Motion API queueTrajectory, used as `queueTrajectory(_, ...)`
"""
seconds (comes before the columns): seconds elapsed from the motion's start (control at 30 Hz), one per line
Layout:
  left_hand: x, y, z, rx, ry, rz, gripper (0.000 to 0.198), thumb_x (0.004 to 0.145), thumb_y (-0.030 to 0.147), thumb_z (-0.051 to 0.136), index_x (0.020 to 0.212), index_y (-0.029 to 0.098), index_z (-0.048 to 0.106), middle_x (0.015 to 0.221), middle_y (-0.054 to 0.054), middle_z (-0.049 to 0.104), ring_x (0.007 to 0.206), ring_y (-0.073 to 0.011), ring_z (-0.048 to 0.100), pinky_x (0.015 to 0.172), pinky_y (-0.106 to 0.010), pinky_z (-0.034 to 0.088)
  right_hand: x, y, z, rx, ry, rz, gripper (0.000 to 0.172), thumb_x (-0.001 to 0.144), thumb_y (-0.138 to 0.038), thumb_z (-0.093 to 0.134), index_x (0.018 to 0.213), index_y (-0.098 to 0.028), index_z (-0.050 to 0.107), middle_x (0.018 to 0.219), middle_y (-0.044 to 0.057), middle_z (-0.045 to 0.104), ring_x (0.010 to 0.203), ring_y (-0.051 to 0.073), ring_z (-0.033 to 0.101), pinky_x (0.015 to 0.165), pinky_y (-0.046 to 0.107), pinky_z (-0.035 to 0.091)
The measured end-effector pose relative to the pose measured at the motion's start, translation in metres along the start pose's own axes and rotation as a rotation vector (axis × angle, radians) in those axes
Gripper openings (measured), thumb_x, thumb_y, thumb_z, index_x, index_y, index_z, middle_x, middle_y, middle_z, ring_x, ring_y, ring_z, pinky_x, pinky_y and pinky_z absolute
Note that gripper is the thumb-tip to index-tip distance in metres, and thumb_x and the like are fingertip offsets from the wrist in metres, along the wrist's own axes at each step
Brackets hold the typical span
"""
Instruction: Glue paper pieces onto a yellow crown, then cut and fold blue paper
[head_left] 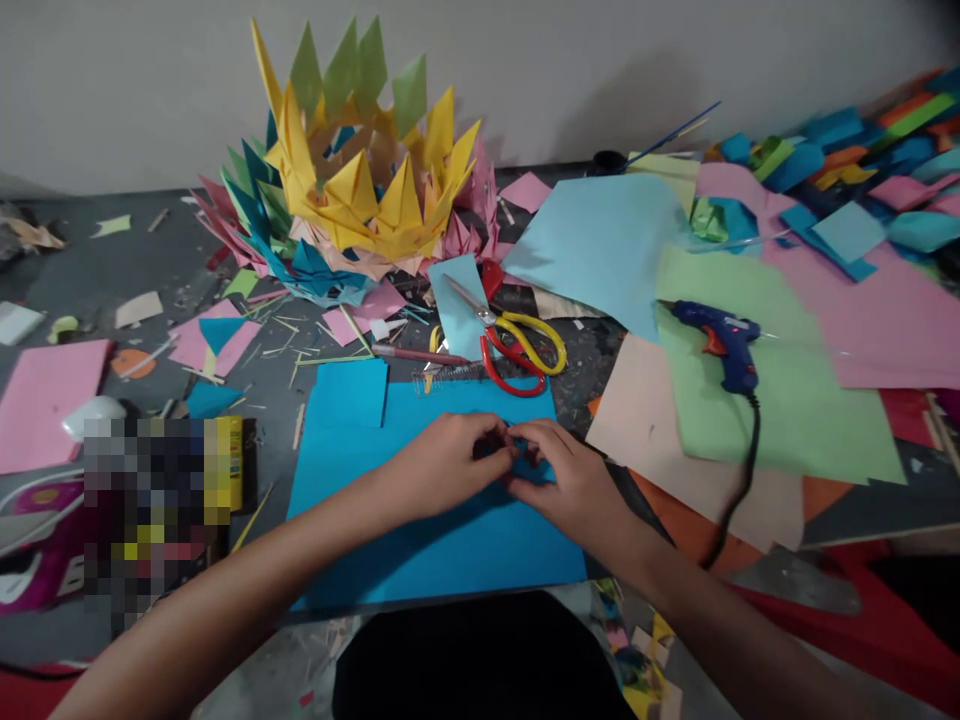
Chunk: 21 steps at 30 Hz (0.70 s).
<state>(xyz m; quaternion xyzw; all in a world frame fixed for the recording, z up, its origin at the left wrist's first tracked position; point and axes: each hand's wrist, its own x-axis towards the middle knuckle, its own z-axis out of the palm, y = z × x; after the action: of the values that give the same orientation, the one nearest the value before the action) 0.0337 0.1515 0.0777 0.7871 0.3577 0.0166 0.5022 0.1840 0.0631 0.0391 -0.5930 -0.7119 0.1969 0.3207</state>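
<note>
My left hand [456, 462] and my right hand [571, 480] meet over a large blue paper sheet [420, 560]. Thumb and fingers of both are curled in, and the fingertips come together. Whatever sits between them, perhaps a bit of blue paper, blends with the sheet below and I cannot make it out. Beyond my left hand lies a stack of smaller blue squares [349, 393]. Scissors with red and yellow handles [525, 350] rest just past the sheet's far edge, partly on a light blue paper piece [454, 300]. Near them is a reddish pencil [420, 355].
A layered folded-paper piece [360, 205] stands against the wall. To the right, a blue glue gun [720, 335] lies on green paper [787, 420], its cord trailing toward me. Pink squares [52, 400], paper scraps and a blurred-out patch [157, 510] are on the left.
</note>
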Motion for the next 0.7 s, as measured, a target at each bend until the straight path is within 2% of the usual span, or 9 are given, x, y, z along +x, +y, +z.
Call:
queueTrajectory(0.1,-0.009,-0.002,-0.004,-0.215,-0.083,-0.049,0.025,0.088,0.031,0.046,0.087,0.015,0.066,0.066,0.000,0.065,0.061,-0.0129,0.060,0.051,-0.020,0.042,0.008,0.007,-0.005,0.033,-0.092,0.075,0.017,0.086,-0.020,0.049,0.100,-0.021,0.058,0.091,0.004,0.068,0.077,0.016,0.065,0.068,0.026,0.053)
queueTrajectory(0.13,-0.012,-0.004,-0.008,-0.242,-0.051,-0.051,0.026,0.087,0.033,0.047,0.089,0.016,0.067,0.066,0.000,0.066,0.059,-0.0128,0.060,0.050,-0.020,0.042,0.011,0.011,-0.007,0.036,-0.120,0.086,0.018,0.086,-0.019,0.050,0.101,-0.022,0.060,0.092,0.004,0.068,0.078,0.016,0.065,0.070,0.026,0.053)
queueTrajectory(0.2,-0.015,-0.010,-0.015,-0.209,0.111,-0.007,0.023,0.085,0.033,0.053,0.090,0.018,0.069,0.073,-0.002,0.069,0.063,-0.0136,0.061,0.051,-0.021,0.044,0.019,0.020,-0.011,0.028,-0.178,0.074,0.019,0.085,-0.019,0.053,0.101,-0.022,0.063,0.095,0.004,0.069,0.082,0.017,0.065,0.074,0.028,0.053)
queueTrajectory(0.27,-0.013,-0.018,-0.018,-0.116,0.254,0.103,0.018,0.083,0.030,0.057,0.089,0.019,0.070,0.084,-0.003,0.069,0.073,-0.0151,0.063,0.059,-0.022,0.047,0.028,0.029,-0.014,0.019,-0.273,-0.001,0.018,0.084,-0.018,0.055,0.098,-0.021,0.065,0.095,0.004,0.070,0.088,0.018,0.065,0.079,0.030,0.051)
queueTrajectory(0.3,-0.011,-0.023,-0.018,-0.065,0.270,0.166,0.016,0.083,0.027,0.058,0.089,0.019,0.070,0.088,-0.004,0.069,0.078,-0.0155,0.063,0.064,-0.023,0.048,0.033,0.033,-0.015,0.018,-0.329,-0.048,0.018,0.083,-0.017,0.056,0.099,-0.021,0.065,0.096,0.004,0.070,0.091,0.018,0.064,0.081,0.030,0.051)
queueTrajectory(0.4,0.001,-0.039,-0.010,0.093,0.150,0.295,0.016,0.086,0.022,0.054,0.091,0.019,0.069,0.090,-0.004,0.067,0.081,-0.0149,0.062,0.071,-0.025,0.049,0.046,0.040,-0.015,0.008,-0.439,-0.129,0.023,0.082,-0.015,0.058,0.104,-0.019,0.064,0.101,0.005,0.068,0.094,0.018,0.063,0.083,0.030,0.049)
queueTrajectory(0.47,0.008,-0.048,-0.004,0.261,0.101,0.348,0.018,0.087,0.020,0.052,0.093,0.018,0.069,0.089,-0.005,0.066,0.084,-0.0161,0.060,0.073,-0.027,0.048,0.050,0.041,-0.014,-0.010,-0.449,-0.090,0.025,0.081,-0.017,0.060,0.106,-0.018,0.064,0.099,0.006,0.068,0.090,0.018,0.063,0.078,0.029,0.050)
queueTrajectory(0.6,0.012,-0.059,-0.003,0.475,0.101,0.444,0.020,0.089,0.022,0.050,0.094,0.020,0.069,0.089,-0.005,0.062,0.085,-0.0164,0.057,0.071,-0.026,0.045,0.047,0.038,-0.011,-0.045,-0.355,0.139,0.022,0.078,-0.028,0.065,0.098,-0.019,0.066,0.081,0.003,0.067,0.069,0.016,0.062,0.062,0.027,0.049)
queueTrajectory(0.7,0.011,-0.061,-0.007,0.582,0.127,0.524,0.022,0.091,0.026,0.048,0.095,0.021,0.068,0.084,-0.004,0.061,0.079,-0.0157,0.056,0.067,-0.027,0.043,0.040,0.032,-0.009,-0.062,-0.283,0.215,0.015,0.076,-0.032,0.067,0.084,-0.020,0.066,0.079,0.002,0.066,0.071,0.017,0.061,0.060,0.027,0.048)
